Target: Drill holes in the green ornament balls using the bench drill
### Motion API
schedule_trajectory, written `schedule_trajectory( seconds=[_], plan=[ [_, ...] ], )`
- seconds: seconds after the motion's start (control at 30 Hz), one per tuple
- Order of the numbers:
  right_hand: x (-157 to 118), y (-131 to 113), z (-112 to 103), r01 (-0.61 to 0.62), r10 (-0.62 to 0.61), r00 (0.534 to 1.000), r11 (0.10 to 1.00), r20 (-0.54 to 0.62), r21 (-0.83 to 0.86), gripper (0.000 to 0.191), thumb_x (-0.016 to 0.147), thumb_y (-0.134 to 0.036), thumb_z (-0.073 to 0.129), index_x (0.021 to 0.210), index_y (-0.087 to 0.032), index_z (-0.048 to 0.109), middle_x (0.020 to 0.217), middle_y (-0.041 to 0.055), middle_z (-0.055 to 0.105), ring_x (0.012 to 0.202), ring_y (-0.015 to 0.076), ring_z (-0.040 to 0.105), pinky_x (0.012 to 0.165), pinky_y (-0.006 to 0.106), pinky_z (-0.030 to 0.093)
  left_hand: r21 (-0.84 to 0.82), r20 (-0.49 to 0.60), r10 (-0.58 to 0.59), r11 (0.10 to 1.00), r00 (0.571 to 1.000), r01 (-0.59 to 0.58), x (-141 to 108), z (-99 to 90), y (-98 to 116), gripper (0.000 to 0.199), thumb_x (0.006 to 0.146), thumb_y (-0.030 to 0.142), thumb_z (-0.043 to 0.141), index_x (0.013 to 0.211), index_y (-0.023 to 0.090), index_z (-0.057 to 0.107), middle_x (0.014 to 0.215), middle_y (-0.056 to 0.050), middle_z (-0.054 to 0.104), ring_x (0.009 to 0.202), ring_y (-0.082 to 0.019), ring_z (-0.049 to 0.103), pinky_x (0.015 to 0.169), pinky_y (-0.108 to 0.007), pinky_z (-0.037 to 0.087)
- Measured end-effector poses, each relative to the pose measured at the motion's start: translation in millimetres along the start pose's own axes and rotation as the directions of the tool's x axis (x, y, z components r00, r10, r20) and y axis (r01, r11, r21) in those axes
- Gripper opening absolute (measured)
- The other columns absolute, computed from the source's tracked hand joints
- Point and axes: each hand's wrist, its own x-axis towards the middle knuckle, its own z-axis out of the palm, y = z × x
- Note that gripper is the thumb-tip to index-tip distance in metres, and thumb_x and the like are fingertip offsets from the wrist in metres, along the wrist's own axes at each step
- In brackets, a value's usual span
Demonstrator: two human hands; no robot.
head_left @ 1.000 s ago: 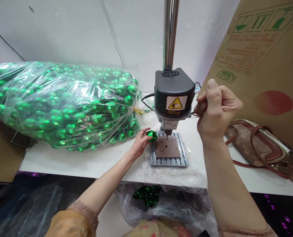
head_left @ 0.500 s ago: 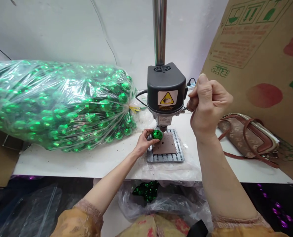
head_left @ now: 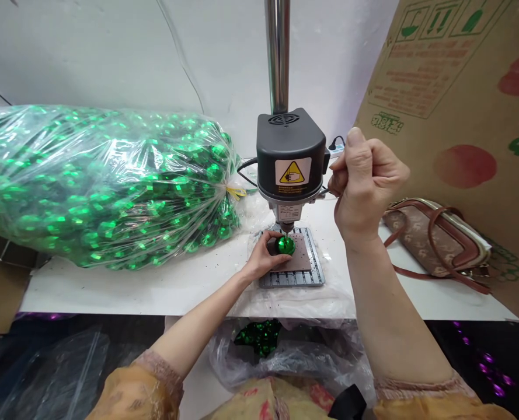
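A shiny green faceted ball [head_left: 286,245] sits on a brown board [head_left: 302,256] under the drill press [head_left: 291,154]. My left hand [head_left: 263,255] grips the ball between thumb and fingers from its left side. The drill bit [head_left: 288,234] comes down at the top of the ball; whether it has entered cannot be told. Beneath the board lies the slotted metal base plate [head_left: 316,274]. My right hand [head_left: 366,181] is raised to the right of the machine, closed around the drill press lever [head_left: 324,192], most of which is hidden by the fingers.
A large clear bag of green balls [head_left: 110,186], tied with yellow, fills the left of the white table [head_left: 154,291]. On the right are a brown handbag [head_left: 434,239] and a tall cardboard box [head_left: 443,111]. Below the table edge hangs an open plastic bag [head_left: 320,361] with green balls.
My left hand has moved the green ball right and slightly down, from beside the chuck to under the drill bit. My right hand stays on the lever.
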Motion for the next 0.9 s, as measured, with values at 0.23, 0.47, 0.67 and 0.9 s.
schedule_trajectory(
  seconds=[0.23,0.47,0.67,0.9],
  plan=[
    [1,-2,0,-0.028,0.029,1.000,0.998,0.011,-0.063,0.049,0.095,-0.057,0.062,0.060,-0.024,0.050,0.049,-0.0068,0.035,0.045,0.0065,0.029,0.048,0.031,0.026,-0.032,-0.039,0.029,0.999,0.999,-0.030,-9,16.9,-4,0.059,0.066,0.033,0.095,0.115,0.022,0.064,0.114,-0.006,0.068,0.113,-0.029,0.065,0.105,-0.044,0.051],
    [0,-3,-1,-0.047,0.047,0.999,0.996,0.001,-0.076,0.048,0.095,-0.055,0.062,0.060,-0.024,0.051,0.048,-0.0066,0.036,0.045,0.0066,0.029,0.048,0.030,0.026,-0.138,-0.014,0.032,0.990,0.999,-0.034,-10,22.7,-12,0.061,0.067,0.035,0.096,0.115,0.022,0.061,0.120,-0.008,0.070,0.121,-0.031,0.064,0.110,-0.047,0.049],
    [-18,2,-8,0.059,-0.058,0.996,0.998,-0.062,0.011,0.045,0.094,-0.048,0.066,0.057,-0.023,0.056,0.047,-0.0082,0.036,0.041,0.0052,0.034,0.046,0.029,0.028,-0.117,-0.030,0.019,0.993,0.999,-0.022,-10,23.6,-12,0.062,0.066,0.034,0.095,0.115,0.021,0.060,0.119,-0.009,0.069,0.118,-0.031,0.065,0.108,-0.048,0.051],
    [-42,13,-20,0.158,-0.152,0.984,0.986,-0.093,0.059,0.043,0.094,-0.043,0.066,0.058,-0.022,0.058,0.045,-0.0079,0.036,0.039,0.0056,0.034,0.041,0.028,0.027,-0.099,-0.050,0.033,0.994,0.998,-0.038,-11,24.6,-8,0.062,0.066,0.037,0.095,0.115,0.022,0.061,0.118,-0.008,0.068,0.118,-0.031,0.063,0.106,-0.045,0.050]
  ],
)
